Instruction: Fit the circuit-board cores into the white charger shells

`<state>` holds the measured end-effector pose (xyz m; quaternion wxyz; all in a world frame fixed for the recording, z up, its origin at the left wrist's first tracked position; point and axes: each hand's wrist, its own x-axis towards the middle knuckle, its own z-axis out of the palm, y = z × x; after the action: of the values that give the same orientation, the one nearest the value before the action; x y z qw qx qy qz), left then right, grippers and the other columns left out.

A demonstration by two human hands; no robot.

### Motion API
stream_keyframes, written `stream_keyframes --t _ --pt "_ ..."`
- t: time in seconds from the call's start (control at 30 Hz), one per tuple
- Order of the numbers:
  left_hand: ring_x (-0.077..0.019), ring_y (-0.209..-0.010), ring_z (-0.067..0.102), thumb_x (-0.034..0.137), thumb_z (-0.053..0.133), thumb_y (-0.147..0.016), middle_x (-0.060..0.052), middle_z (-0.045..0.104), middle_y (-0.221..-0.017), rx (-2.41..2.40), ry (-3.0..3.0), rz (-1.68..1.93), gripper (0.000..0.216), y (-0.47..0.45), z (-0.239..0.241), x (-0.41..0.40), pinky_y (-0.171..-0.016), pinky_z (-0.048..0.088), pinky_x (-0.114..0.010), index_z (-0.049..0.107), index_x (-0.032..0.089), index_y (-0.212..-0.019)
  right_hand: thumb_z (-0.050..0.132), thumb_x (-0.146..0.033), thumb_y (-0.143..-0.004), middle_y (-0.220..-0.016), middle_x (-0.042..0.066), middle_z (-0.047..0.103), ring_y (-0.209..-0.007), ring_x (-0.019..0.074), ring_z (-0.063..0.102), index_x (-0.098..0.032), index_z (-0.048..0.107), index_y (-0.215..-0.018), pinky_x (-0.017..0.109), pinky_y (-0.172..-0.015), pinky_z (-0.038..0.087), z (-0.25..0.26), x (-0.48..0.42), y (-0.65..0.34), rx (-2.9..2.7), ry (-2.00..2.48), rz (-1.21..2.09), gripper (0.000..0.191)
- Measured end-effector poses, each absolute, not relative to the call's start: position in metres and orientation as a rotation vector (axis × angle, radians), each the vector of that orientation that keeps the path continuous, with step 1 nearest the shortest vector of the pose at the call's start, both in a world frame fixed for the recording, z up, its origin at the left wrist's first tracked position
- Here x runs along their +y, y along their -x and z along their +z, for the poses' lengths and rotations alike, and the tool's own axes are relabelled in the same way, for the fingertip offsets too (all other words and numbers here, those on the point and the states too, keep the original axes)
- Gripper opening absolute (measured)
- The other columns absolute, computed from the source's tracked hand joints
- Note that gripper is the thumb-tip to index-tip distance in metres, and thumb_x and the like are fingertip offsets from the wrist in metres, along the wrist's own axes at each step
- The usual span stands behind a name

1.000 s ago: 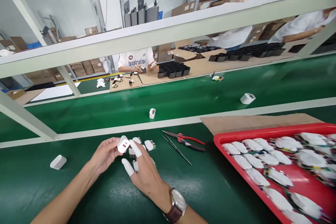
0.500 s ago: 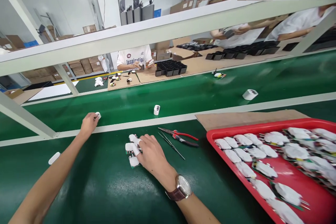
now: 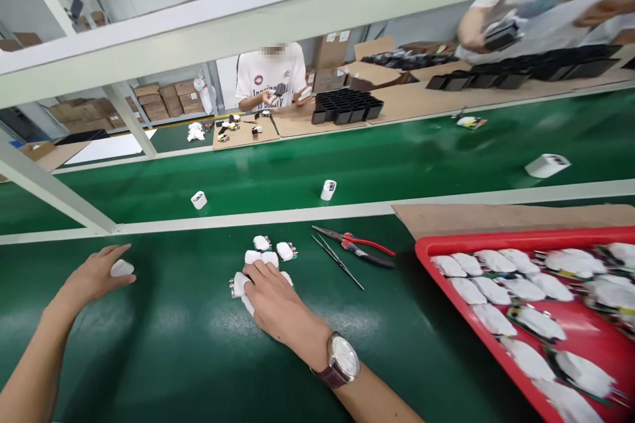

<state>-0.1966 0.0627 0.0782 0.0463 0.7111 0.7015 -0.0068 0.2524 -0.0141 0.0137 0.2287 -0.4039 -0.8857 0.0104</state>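
Left of the pliers (image 3: 349,242), a white casing (image 3: 122,268) is flanked by the left hand (image 3: 92,275), fingers wide, seemingly for pickup, which calls for closing; boards (image 3: 286,251) are partly covered by the right hand (image 3: 278,299), grip indiscernible.

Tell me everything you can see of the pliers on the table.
The pliers have a long, tapering grey nose that looks like metal, red around the pivot, and two spread handles, one red and one mostly dark. They lie on the green table, nose toward picture left and handles toward the right. Tweezers lie close beside them; whether the two touch is hard to tell. The right hand, the nearer one, does not touch them.
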Motion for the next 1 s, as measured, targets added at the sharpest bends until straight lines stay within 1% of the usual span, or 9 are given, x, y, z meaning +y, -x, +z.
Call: stream_keyframes --t 0.13,0.27,0.37,0.5,0.6,0.67,0.8,0.87,1.0 --pt "-0.0382 -0.115 0.073 0.059 0.06 -0.087 -0.012 0.076 -0.13 1.941 -2.138 0.158 0.059 0.189 0.066 0.031 -0.096 0.059 -0.046 0.071 0.022 -0.132 0.072 -0.02 -0.092 -0.099 0.01 0.06 -0.095 0.0303 0.057 -0.021 0.061 -0.09 0.049 -0.087 0.054 0.006 -0.013 -0.239 -2.419 1.151 0.037 0.011" --pt "-0.0312 -0.119 0.071 0.045 0.062 -0.095 -0.01 0.07 -0.137 1.553 -2.341 0.39 0.046 0.101 0.053 0.016 -0.104 0.056 -0.038 0.069 0.024 -0.136 0.078 -0.039 -0.092 -0.099 0.011 0.059 -0.092 0.0306 0.056 -0.018 0.062 -0.094 0.049 -0.08 0.055 0.007 -0.012 -0.228 -2.408 1.205 0.013 0.026" --pt "-0.0282 -0.113 0.072 0.039 0.067 -0.096 -0.01 0.069 -0.134 1.297 -2.37 0.469 0.048 0.042 0.041 0.016 -0.1 0.058 -0.036 0.066 0.026 -0.142 0.077 -0.028 -0.091 -0.101 0.011 0.059 -0.093 0.0295 0.057 -0.018 0.063 -0.096 0.047 -0.081 0.057 0.01 -0.013 -0.226 -2.422 1.202 0.025 0.017" --pt "-0.0297 -0.101 0.074 0.054 0.086 -0.079 -0.011 0.066 -0.132 1.221 -2.233 0.467 0.084 0.018 0.027 0.019 -0.083 0.062 -0.037 0.055 0.029 -0.153 0.071 -0.006 -0.083 -0.12 0.015 0.061 -0.109 0.0325 0.057 -0.019 0.064 -0.091 0.05 -0.091 0.057 0.011 -0.017 -0.234 -2.444 1.172 0.093 0.016" --pt "-0.0336 -0.121 0.067 0.052 0.095 -0.07 -0.013 0.062 -0.142 1.183 -2.146 0.566 0.106 0.028 0.02 0.019 -0.096 0.06 -0.044 0.044 0.033 -0.161 0.066 -0.005 -0.085 -0.12 0.014 0.063 -0.112 0.0331 0.058 -0.02 0.065 -0.099 0.053 -0.093 0.058 0.008 -0.017 -0.241 -2.466 1.086 0.157 0.02" --pt "-0.0337 -0.131 0.062 0.045 0.096 -0.071 -0.013 0.061 -0.146 1.153 -2.1 0.648 0.105 0.034 0.015 0.017 -0.107 0.056 -0.048 0.042 0.034 -0.161 0.061 -0.007 -0.091 -0.115 0.012 0.064 -0.107 0.0315 0.06 -0.021 0.064 -0.111 0.052 -0.091 0.059 0.006 -0.016 -0.241 -2.421 1.055 0.18 0.024" --pt "-0.0295 -0.13 0.065 0.033 0.082 -0.09 -0.011 0.066 -0.142 1.141 -2.059 0.703 0.081 0.032 0.005 0.009 -0.112 0.053 -0.049 0.04 0.033 -0.16 0.056 -0.011 -0.098 -0.117 0.012 0.064 -0.11 0.0299 0.061 -0.021 0.052 -0.136 0.052 -0.095 0.058 0.011 -0.016 -0.235 -2.186 1.008 0.174 0.039" --pt "-0.0281 -0.13 0.065 0.028 0.073 -0.098 -0.009 0.067 -0.142 1.11 -2.136 0.721 0.073 0.026 0.002 0.005 -0.111 0.054 -0.049 0.036 0.035 -0.161 0.057 -0.01 -0.098 -0.12 0.012 0.064 -0.112 0.0291 0.06 -0.021 0.049 -0.14 0.053 -0.098 0.057 0.016 -0.018 -0.232 -2.122 0.951 0.162 0.044" --pt "-0.028 -0.134 0.06 0.024 0.065 -0.104 -0.01 0.066 -0.144 1.048 -2.316 0.772 0.077 0.017 -0.001 0.0 -0.111 0.053 -0.051 0.022 0.038 -0.166 0.058 -0.006 -0.096 -0.123 0.014 0.063 -0.112 0.0296 0.059 -0.019 0.052 -0.141 0.051 -0.095 0.057 0.018 -0.022 -0.231 -2.167 0.908 0.119 0.047"
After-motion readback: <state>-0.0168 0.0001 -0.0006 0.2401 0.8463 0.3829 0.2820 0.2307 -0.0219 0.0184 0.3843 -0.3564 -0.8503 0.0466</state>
